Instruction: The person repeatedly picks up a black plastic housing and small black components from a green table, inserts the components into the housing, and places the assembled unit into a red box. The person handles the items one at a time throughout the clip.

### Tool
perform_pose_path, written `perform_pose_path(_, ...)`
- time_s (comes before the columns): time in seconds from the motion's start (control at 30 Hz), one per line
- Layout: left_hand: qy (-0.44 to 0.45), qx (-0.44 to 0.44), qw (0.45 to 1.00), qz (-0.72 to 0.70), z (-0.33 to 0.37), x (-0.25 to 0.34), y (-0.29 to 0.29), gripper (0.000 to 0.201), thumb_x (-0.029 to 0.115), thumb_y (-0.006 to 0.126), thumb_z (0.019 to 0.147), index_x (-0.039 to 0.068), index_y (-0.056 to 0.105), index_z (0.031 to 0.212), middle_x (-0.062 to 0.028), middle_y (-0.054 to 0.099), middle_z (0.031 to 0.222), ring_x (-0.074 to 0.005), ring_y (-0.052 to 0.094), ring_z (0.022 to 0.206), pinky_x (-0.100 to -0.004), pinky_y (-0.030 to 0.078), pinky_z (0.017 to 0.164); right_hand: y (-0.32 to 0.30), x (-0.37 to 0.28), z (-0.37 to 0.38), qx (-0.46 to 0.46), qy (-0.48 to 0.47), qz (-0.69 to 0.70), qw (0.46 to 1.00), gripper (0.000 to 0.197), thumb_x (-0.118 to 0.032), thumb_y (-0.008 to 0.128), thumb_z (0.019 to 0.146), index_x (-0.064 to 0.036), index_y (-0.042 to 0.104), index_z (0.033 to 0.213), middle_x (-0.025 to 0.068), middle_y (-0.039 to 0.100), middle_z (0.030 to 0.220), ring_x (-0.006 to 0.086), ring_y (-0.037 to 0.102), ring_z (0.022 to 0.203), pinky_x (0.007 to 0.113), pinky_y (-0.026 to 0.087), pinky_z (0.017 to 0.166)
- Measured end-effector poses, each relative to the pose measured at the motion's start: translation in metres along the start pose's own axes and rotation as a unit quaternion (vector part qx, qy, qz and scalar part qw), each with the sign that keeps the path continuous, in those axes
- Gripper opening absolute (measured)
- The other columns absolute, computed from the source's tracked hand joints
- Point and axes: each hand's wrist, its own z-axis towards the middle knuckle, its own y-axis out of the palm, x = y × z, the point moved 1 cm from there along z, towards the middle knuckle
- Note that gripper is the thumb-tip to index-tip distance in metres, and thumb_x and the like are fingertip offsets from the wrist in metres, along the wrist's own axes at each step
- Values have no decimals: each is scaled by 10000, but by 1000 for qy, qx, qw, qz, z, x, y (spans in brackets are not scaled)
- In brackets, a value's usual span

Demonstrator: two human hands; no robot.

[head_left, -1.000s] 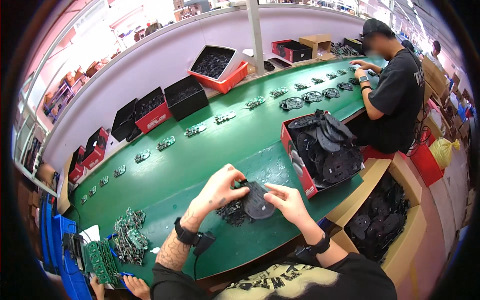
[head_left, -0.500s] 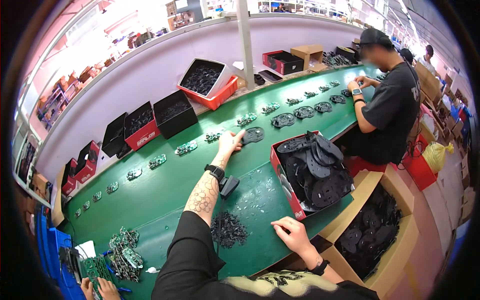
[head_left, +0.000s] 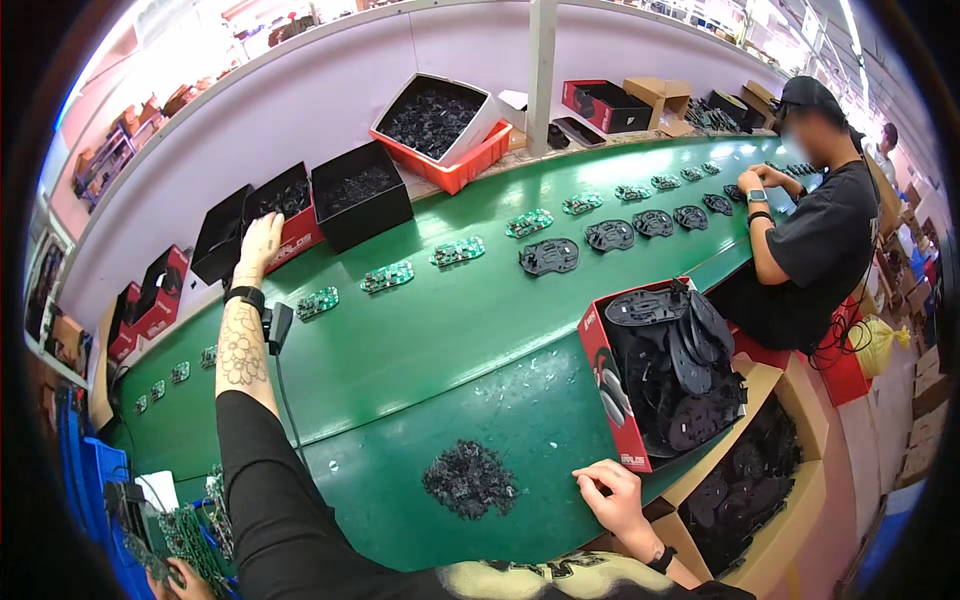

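Green worktop [head_left: 450, 320] along a pale wall [head_left: 300, 110] bears the released black plate [head_left: 549, 257]; left hand [head_left: 262, 240] now at a red box [head_left: 300, 236], grip unclear; right hand [head_left: 612, 496] apart, fingers curled closed.

Pale lilac wall [head_left: 300, 110], white post [head_left: 541, 85], pinkish floor [head_left: 858, 450]

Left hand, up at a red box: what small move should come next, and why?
Probably dip the left hand into the red box for a black part: its fingers appear to be at the rim, and black parts lie inside.
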Motion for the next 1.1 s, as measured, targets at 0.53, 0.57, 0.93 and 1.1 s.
perform_pose_path(0.53,-250,-356,886,-160,58,51,25,596,466,450,928,174,356,1439,-166,324,1486,-406,430,1312,-474,372,1072,4,5,-1,48,29,-88,995,106,27,682,776,-13,714,868,80,657,773,125,571,569,242,453,511)
perform_pose_path(0.57,-160,-411,894,-78,50,42,41,587,434,420,940,223,258,1463,-94,231,1519,-403,387,1341,-493,333,1095,4,6,-1,42,31,-85,995,104,27,682,775,-12,714,867,82,658,774,125,571,569,241,452,511)
perform_pose_path(0.93,0,-467,884,22,61,62,64,622,494,491,914,289,292,1467,-129,318,1528,-412,371,1354,-490,293,1135,4,7,-3,32,49,-110,992,114,33,684,757,-11,711,859,87,658,758,125,571,569,241,453,504)
perform_pose_path(1.1,-212,-320,891,-242,64,58,58,739,421,688,821,6,456,1386,-263,548,1312,-342,538,1238,-378,425,1045,5,4,1,27,36,-111,993,112,34,679,760,-11,711,858,86,657,754,129,569,565,240,454,505)
